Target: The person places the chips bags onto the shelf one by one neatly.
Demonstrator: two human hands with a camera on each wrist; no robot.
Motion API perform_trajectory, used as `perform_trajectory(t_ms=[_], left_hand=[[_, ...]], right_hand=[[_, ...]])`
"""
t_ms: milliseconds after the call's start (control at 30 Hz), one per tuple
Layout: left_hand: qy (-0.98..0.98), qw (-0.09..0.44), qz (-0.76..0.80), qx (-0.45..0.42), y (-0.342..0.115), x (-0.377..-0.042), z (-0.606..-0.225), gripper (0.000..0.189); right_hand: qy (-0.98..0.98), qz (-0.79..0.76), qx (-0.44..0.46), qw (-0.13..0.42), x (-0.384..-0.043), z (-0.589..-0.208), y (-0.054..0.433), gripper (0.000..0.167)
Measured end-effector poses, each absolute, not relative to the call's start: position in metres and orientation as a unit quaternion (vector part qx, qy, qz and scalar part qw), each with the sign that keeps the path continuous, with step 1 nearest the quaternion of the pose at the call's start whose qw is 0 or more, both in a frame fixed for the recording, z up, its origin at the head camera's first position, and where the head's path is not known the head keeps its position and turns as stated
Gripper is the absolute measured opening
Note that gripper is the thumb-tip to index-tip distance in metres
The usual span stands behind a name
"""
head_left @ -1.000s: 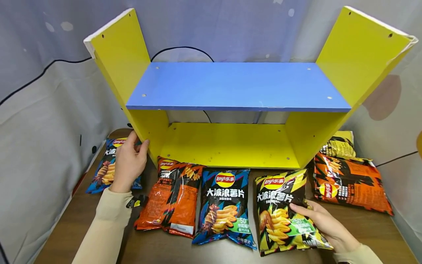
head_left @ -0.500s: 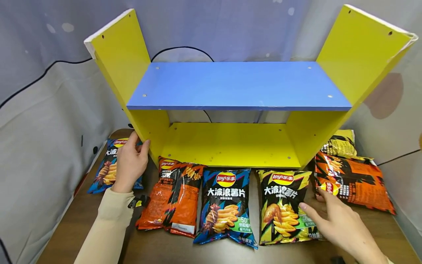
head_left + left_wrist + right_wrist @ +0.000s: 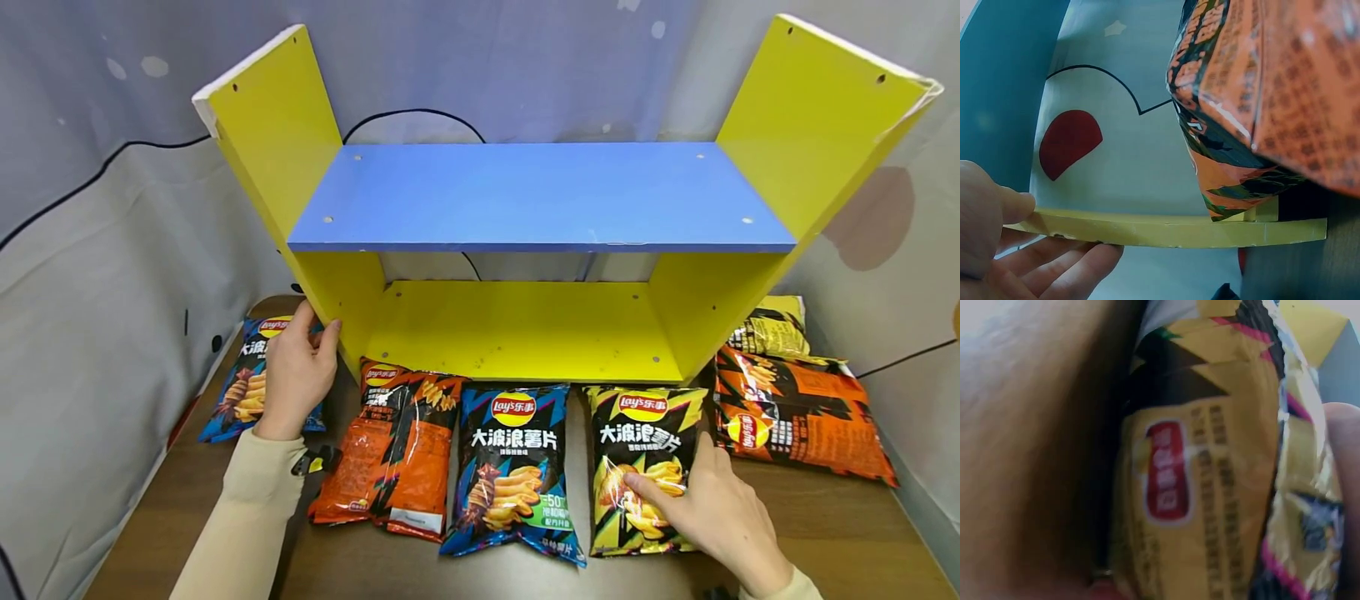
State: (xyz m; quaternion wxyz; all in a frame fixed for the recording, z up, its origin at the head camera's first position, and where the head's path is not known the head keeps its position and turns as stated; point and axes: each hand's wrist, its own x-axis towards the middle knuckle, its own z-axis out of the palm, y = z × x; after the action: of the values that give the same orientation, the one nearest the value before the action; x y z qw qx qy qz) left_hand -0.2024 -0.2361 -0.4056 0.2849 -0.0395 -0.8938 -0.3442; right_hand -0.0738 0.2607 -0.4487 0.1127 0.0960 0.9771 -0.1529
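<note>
My left hand point(image 3: 300, 371) grips the lower front edge of the left side panel of a yellow and blue shelf point(image 3: 540, 196). The left wrist view shows the thumb on one face of that panel edge point(image 3: 1179, 230) and the fingers on the other. On the table my right hand point(image 3: 716, 508) holds a yellow-and-black bag of chips point(image 3: 641, 433) by its right side, thumb across the front; the other fingers are partly hidden. Left of it lie a blue bag of chips point(image 3: 513, 467) and an orange bag of chips point(image 3: 393, 458), the latter back side up.
A second blue bag of chips point(image 3: 251, 375) lies left of the shelf, partly behind my left hand. To the right are another orange bag point(image 3: 810, 417) and a yellow bag point(image 3: 776, 329). A wooden table point(image 3: 840, 533) carries everything, with a curtain point(image 3: 112, 275) behind.
My right hand let go of the yellow-and-black bag, moved right towards the orange bag, then came back and holds the bag again. That bag now lies straighter. My left hand has stayed put.
</note>
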Motion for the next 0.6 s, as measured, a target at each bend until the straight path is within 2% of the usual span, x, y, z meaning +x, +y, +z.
perform_trajectory(t_ms=[167, 400, 600], left_hand=[[-0.894, 0.286, -0.344, -0.04, -0.236, -0.204, -0.406, 0.03], [-0.896, 0.288, -0.337, -0.036, -0.236, -0.203, -0.408, 0.029], [-0.895, 0.292, -0.336, -0.036, -0.236, -0.203, -0.408, 0.03]], right_hand=[[0.969, -0.165, 0.117, 0.142, -0.078, -0.454, 0.27, 0.144], [0.964, -0.2, 0.116, 0.133, -0.073, -0.458, 0.273, 0.12], [0.961, -0.211, 0.124, 0.127, -0.066, -0.457, 0.274, 0.127]])
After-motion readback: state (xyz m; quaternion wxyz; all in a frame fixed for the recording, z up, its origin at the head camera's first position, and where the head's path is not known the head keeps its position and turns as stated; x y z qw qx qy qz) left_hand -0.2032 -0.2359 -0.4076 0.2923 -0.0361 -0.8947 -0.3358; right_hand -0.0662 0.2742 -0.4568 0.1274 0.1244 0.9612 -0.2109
